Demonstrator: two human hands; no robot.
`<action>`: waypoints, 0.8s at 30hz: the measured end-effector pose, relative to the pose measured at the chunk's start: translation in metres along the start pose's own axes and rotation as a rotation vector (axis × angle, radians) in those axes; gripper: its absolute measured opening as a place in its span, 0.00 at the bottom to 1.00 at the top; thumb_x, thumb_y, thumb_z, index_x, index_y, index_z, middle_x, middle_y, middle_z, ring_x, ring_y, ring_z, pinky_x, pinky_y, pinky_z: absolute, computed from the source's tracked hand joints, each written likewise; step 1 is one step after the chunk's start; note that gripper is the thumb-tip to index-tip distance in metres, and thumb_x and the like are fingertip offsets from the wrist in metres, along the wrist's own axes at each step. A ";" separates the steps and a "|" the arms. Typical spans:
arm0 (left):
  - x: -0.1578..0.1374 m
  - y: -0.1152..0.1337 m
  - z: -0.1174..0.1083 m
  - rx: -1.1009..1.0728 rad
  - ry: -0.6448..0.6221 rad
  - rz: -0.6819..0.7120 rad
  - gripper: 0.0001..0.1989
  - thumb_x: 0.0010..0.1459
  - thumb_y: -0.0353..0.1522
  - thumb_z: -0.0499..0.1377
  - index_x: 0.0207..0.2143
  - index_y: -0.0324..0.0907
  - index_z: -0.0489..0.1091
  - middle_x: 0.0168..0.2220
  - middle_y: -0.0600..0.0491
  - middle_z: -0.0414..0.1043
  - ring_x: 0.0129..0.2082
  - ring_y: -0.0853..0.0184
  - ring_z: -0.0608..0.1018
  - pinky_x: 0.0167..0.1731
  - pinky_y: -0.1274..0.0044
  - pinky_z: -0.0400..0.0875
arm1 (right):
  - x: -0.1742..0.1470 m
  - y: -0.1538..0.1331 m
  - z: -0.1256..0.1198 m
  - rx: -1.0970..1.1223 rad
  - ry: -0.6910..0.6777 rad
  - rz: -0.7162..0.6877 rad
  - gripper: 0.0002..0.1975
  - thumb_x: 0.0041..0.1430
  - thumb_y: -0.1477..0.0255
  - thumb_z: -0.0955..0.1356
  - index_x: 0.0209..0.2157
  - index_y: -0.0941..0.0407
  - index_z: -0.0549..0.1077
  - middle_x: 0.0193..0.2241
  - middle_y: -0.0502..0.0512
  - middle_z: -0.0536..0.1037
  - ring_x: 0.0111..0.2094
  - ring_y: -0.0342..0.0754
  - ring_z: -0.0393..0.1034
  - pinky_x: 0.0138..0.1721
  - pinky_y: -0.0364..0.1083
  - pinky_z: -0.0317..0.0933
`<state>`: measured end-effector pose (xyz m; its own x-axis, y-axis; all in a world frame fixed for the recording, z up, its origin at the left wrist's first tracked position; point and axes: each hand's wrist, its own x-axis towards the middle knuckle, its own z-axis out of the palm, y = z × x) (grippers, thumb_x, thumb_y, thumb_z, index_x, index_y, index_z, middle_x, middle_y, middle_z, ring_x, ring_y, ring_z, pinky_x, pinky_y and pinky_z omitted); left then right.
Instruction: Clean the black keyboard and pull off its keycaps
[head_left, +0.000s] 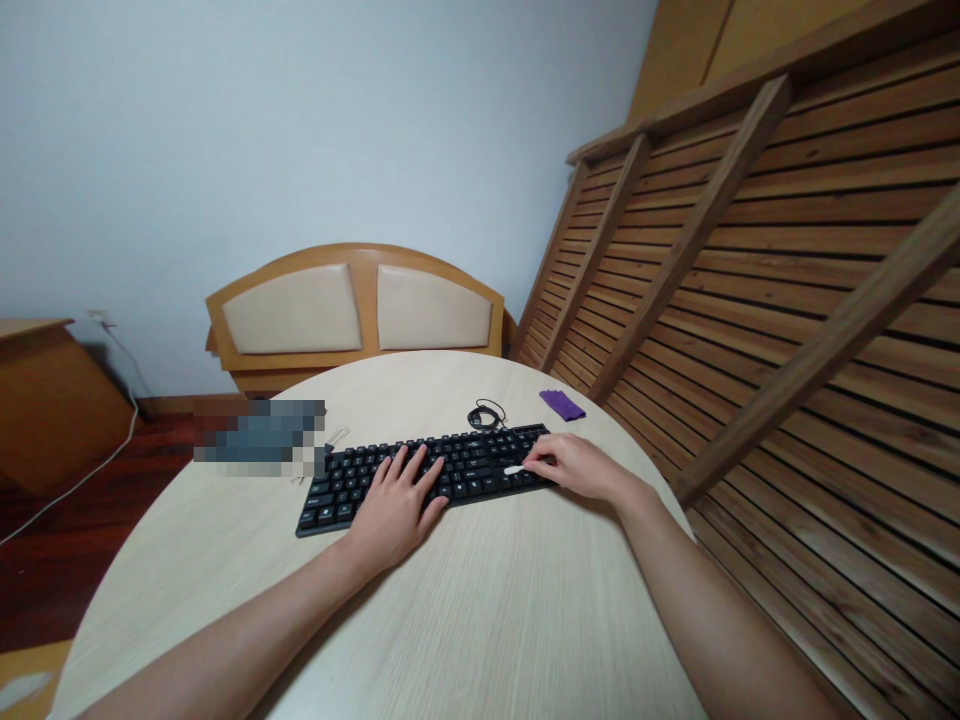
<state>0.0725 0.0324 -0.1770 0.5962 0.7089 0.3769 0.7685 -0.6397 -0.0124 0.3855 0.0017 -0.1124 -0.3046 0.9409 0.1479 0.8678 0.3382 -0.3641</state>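
Observation:
A black keyboard (469,462) lies at a slant across the pale round table (480,610). My left hand (391,505) rests flat on its left-middle keys, fingers spread. Over the right end of the keyboard, my right hand (574,464) pinches a small white stick with a rounded tip (514,469). That tip points left and is at the keys; whether it touches them I cannot tell. The rest of the stick is hidden by my fingers. Behind the keyboard sits its coiled black cable (486,414).
A folded purple cloth (562,404) lies near the table's right edge. At the left, a blurred-out bluish item (262,432) sits beside a black binder clip (335,441). A wooden slatted frame (750,270) leans along the right, and a padded headboard (360,300) stands behind the table.

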 end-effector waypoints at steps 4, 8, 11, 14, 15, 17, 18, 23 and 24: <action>0.000 0.000 0.000 -0.009 0.006 -0.003 0.27 0.66 0.44 0.51 0.65 0.47 0.59 0.66 0.45 0.56 0.66 0.46 0.57 0.60 0.55 0.56 | -0.004 0.006 -0.005 -0.033 0.001 0.024 0.14 0.63 0.61 0.66 0.34 0.54 0.79 0.35 0.55 0.80 0.35 0.49 0.71 0.35 0.44 0.59; 0.000 0.001 -0.002 0.004 -0.008 -0.006 0.27 0.66 0.44 0.51 0.65 0.47 0.59 0.66 0.44 0.56 0.65 0.46 0.58 0.60 0.55 0.56 | -0.005 0.006 -0.007 -0.043 0.029 0.027 0.14 0.63 0.62 0.65 0.34 0.54 0.79 0.35 0.55 0.79 0.35 0.49 0.71 0.35 0.44 0.59; 0.000 0.001 -0.002 0.004 -0.011 -0.004 0.27 0.66 0.44 0.51 0.65 0.46 0.59 0.66 0.44 0.56 0.65 0.46 0.58 0.60 0.55 0.56 | -0.002 0.000 -0.003 -0.048 0.033 -0.013 0.13 0.64 0.63 0.64 0.36 0.53 0.79 0.36 0.55 0.80 0.36 0.50 0.72 0.37 0.45 0.59; 0.000 0.000 -0.001 0.000 -0.002 -0.002 0.27 0.66 0.44 0.50 0.65 0.47 0.59 0.66 0.44 0.56 0.66 0.46 0.58 0.60 0.55 0.56 | 0.000 -0.008 0.000 -0.106 0.022 -0.014 0.13 0.64 0.64 0.64 0.36 0.53 0.80 0.35 0.55 0.81 0.36 0.50 0.72 0.37 0.46 0.59; 0.000 0.000 -0.001 -0.001 0.000 -0.002 0.27 0.66 0.44 0.50 0.65 0.47 0.59 0.66 0.44 0.56 0.66 0.46 0.57 0.60 0.55 0.56 | 0.000 -0.011 0.000 -0.126 0.018 -0.006 0.13 0.64 0.64 0.64 0.36 0.53 0.80 0.34 0.55 0.81 0.35 0.51 0.72 0.36 0.46 0.59; 0.000 0.000 0.000 -0.001 0.001 -0.004 0.27 0.66 0.44 0.50 0.65 0.47 0.59 0.66 0.44 0.56 0.66 0.46 0.57 0.60 0.55 0.56 | -0.001 -0.015 -0.001 -0.147 0.003 0.003 0.13 0.64 0.66 0.64 0.35 0.52 0.80 0.34 0.55 0.81 0.35 0.51 0.73 0.35 0.46 0.58; 0.000 0.000 0.000 -0.001 0.000 -0.006 0.27 0.66 0.44 0.51 0.65 0.47 0.59 0.66 0.44 0.56 0.66 0.46 0.57 0.60 0.55 0.56 | -0.001 -0.016 -0.002 -0.149 -0.010 0.005 0.13 0.63 0.66 0.64 0.34 0.52 0.80 0.33 0.55 0.81 0.34 0.51 0.73 0.35 0.46 0.58; 0.001 0.001 -0.001 0.008 -0.008 -0.008 0.27 0.66 0.44 0.51 0.65 0.47 0.59 0.66 0.44 0.56 0.66 0.46 0.58 0.60 0.55 0.56 | -0.006 -0.023 -0.007 -0.142 -0.060 0.021 0.11 0.61 0.68 0.64 0.31 0.53 0.79 0.30 0.54 0.81 0.30 0.49 0.72 0.30 0.45 0.55; 0.001 0.001 -0.001 0.009 -0.006 -0.007 0.27 0.66 0.44 0.51 0.65 0.47 0.59 0.66 0.44 0.56 0.66 0.46 0.58 0.60 0.55 0.56 | -0.007 -0.025 -0.008 -0.143 -0.064 0.026 0.11 0.60 0.69 0.65 0.30 0.53 0.79 0.30 0.54 0.81 0.29 0.49 0.72 0.29 0.45 0.55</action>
<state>0.0732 0.0317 -0.1754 0.5921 0.7152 0.3712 0.7747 -0.6321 -0.0177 0.3691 -0.0139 -0.0972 -0.3019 0.9500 0.0796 0.9214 0.3121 -0.2316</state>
